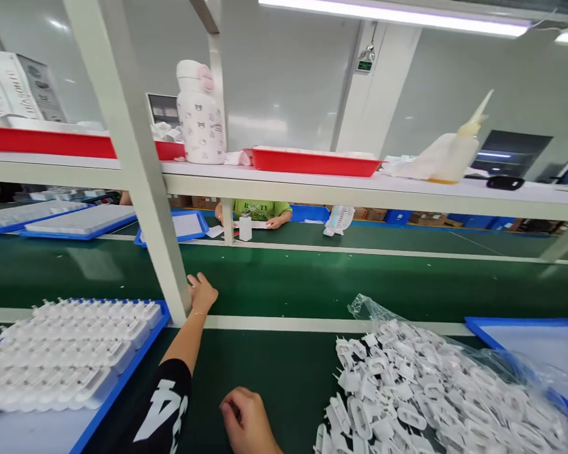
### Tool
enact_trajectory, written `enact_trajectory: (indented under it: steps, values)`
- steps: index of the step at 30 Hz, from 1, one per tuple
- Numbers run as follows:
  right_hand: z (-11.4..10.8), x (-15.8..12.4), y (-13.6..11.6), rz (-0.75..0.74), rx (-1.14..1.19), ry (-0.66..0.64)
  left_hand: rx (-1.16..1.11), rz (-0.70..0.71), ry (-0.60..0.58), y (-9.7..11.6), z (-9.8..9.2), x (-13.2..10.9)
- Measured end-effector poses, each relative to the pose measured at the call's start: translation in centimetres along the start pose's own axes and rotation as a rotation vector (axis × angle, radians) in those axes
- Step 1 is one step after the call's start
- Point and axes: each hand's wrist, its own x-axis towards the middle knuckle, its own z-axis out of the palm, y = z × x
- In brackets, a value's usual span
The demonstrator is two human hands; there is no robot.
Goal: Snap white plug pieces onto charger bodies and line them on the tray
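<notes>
My left hand (202,293) reaches forward past the near edge strip, beside the cream upright post (156,189). Its fingers are apart and nothing shows in them; whether they touch the post I cannot tell. Low in the middle, my right hand (248,419) hovers over the dark green work surface (260,359), fingers loosely curled, with no object visible in it. To its right lies a large heap of small white plastic parts (407,391) on clear plastic film (373,307). Left of my left arm, rows of white parts with small tips (76,353) stand in a blue-rimmed tray (123,384).
A blue-rimmed tray (539,340) lies at the right. Across the green belt (288,277), a person in a green shirt (260,208) sits near a small white bottle (245,227). The overhead shelf (312,186) holds red trays (312,161), a patterned flask (199,120) and a nozzle bottle (459,151).
</notes>
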Motion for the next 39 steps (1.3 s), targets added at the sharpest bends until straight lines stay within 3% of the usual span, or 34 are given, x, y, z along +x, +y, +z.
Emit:
enact_trajectory:
  steps: [8,13,15,18,20,22,24,25,28,34,39]
  values:
    - [-0.8,0.1,-0.4,-0.005,-0.066,-0.051,-0.236,-0.05,-0.099,0.3,0.8,-1.9]
    - [-2.2,-1.2,-2.9,-0.092,-0.18,-0.148,-0.432,0.012,-0.225,1.0,2.2,-6.2]
    - [-4.0,-2.2,-5.0,-0.129,-0.199,-0.181,-0.572,0.053,-0.342,1.4,2.7,-9.0]
    - [-8.5,-3.2,-7.5,-0.108,-0.203,-0.145,-0.834,0.086,-0.603,2.1,2.6,-13.0]
    - [-12.6,-3.2,-7.6,-0.021,-0.273,-0.059,-0.886,0.127,-0.774,2.6,2.1,-14.7]
    - [-16.8,-3.0,-6.3,0.121,-0.376,0.03,-0.813,0.2,-0.866,2.8,1.8,-15.6]
    - [-20.5,-2.7,-4.0,0.263,-0.548,0.174,-0.734,0.272,-0.903,2.8,1.7,-16.2]
    - [-22.0,-2.6,-2.8,0.323,-0.628,0.187,-0.692,0.309,-0.922,2.7,1.7,-16.4]
    - [-24.4,-2.6,0.1,0.41,-0.774,0.087,-0.548,0.435,-0.944,2.3,1.9,-17.1]
    - [-24.5,-2.7,1.5,0.362,-0.753,-0.116,-0.404,0.572,-0.824,1.9,2.5,-18.2]
    - [-25.2,-2.7,1.8,0.295,-0.53,-0.051,-0.405,0.57,-0.82,2.2,2.7,-18.5]
